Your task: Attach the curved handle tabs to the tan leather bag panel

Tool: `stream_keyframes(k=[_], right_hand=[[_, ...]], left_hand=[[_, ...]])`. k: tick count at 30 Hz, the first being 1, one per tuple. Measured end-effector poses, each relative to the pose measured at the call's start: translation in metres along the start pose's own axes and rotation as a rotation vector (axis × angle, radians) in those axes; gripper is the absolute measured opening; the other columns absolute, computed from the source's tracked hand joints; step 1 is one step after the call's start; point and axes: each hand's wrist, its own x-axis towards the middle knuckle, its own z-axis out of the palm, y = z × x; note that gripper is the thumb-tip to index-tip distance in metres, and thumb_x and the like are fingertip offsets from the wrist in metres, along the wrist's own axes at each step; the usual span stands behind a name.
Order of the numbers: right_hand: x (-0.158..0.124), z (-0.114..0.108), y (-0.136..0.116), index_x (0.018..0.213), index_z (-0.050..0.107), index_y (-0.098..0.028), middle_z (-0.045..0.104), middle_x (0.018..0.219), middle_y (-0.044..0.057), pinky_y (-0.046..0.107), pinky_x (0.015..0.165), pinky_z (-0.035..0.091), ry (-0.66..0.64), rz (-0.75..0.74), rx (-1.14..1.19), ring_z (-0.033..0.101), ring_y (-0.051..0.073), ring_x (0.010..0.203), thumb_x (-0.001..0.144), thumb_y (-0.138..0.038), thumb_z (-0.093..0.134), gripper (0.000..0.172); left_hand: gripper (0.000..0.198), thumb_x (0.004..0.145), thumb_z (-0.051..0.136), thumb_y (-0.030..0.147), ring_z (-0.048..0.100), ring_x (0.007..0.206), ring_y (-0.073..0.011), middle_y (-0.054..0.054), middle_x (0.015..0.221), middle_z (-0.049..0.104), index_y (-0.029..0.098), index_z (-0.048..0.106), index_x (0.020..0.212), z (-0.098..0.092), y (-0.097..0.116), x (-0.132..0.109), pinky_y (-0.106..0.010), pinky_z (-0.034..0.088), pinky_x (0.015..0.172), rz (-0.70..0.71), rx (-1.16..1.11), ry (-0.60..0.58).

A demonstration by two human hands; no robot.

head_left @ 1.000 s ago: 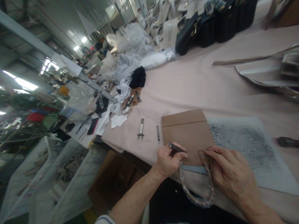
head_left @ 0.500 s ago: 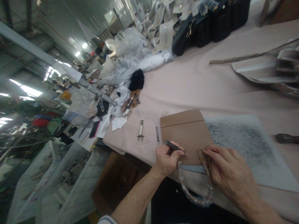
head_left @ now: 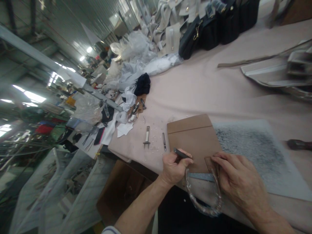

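Fingers of your left hand [head_left: 174, 167] are curled tight round a dark tool [head_left: 181, 153], thumb on top. The tool's free end points right and lies over the near left edge of the panel [head_left: 195, 138]. Your right hand [head_left: 234, 177] rests just right of it. Its fingers are bent down on the brown tab [head_left: 210, 161] at the panel's near edge, and the pictures do not show whether they pinch it or only press.

The panel lies flat on the table [head_left: 214, 91], its right side over the left edge of a grey speckled mat [head_left: 253, 146]. A wrapped handle [head_left: 204, 208] loops from between your hands toward you, hanging past the table's near edge. A blue-grey ruler [head_left: 202, 176] lies across the loop, between your two hands, and its right end goes under your right hand.

Left of the panel, a thin punch [head_left: 163, 141] lies just beside it, with a wider chisel [head_left: 147, 134] a little further left and white crumbs scattered around both. Far off, black bags [head_left: 214, 29] stand in a row, and a dark cloth [head_left: 143, 83] lies by a heap of white plastic. Below the table's edge, near left, a cardboard box [head_left: 119, 191] stands open.
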Motion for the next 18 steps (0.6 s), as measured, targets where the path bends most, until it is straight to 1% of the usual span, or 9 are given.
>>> stream_keyframes(k=[6,9,11,16,18], right_hand=[[-0.0020,0.0023,0.0011,0.106,0.064,-0.017,0.067,0.105,0.010,0.042,0.078,0.046,-0.012,0.032,0.033,0.055,0.026,0.088,0.096,-0.015,0.051,0.017],[-0.0036,0.0035,0.0014,0.106,0.065,-0.017,0.068,0.104,0.010,0.042,0.077,0.046,-0.017,0.049,0.048,0.056,0.027,0.088,0.096,-0.017,0.049,0.019],[-0.0039,0.0034,0.0011,0.105,0.066,-0.016,0.068,0.104,0.011,0.042,0.076,0.045,-0.012,0.044,0.034,0.055,0.027,0.087,0.096,-0.018,0.049,0.019],[-0.0025,0.0027,0.0000,0.102,0.065,-0.015,0.067,0.102,0.012,0.043,0.075,0.045,-0.008,0.038,0.000,0.053,0.027,0.086,0.098,-0.019,0.048,0.018],[-0.0019,0.0026,-0.0001,0.102,0.065,-0.014,0.067,0.103,0.011,0.042,0.074,0.045,-0.012,0.036,0.002,0.053,0.027,0.086,0.098,-0.018,0.048,0.018]], left_hand=[[0.022,0.086,0.075,0.037,0.073,0.073,-0.0176,-0.007,0.080,0.077,0.016,0.073,0.081,-0.0001,0.0029,0.0001,-0.027,0.062,0.071,0.088,0.057,-0.011],[0.022,0.086,0.075,0.037,0.074,0.075,-0.0182,-0.008,0.081,0.077,0.016,0.074,0.081,0.0000,0.0059,-0.0002,-0.028,0.062,0.073,0.105,0.092,-0.013],[0.021,0.086,0.074,0.036,0.073,0.075,-0.0179,-0.008,0.081,0.077,0.016,0.074,0.081,0.0002,0.0066,0.0003,-0.028,0.062,0.072,0.071,0.085,-0.017],[0.018,0.084,0.075,0.032,0.070,0.070,-0.0150,-0.006,0.079,0.075,0.014,0.071,0.082,0.0005,0.0067,0.0060,-0.024,0.060,0.068,-0.095,-0.013,-0.062],[0.018,0.083,0.075,0.031,0.069,0.069,-0.0144,-0.006,0.078,0.074,0.014,0.070,0.082,0.0006,0.0062,0.0076,-0.024,0.059,0.068,-0.129,-0.034,-0.065]])
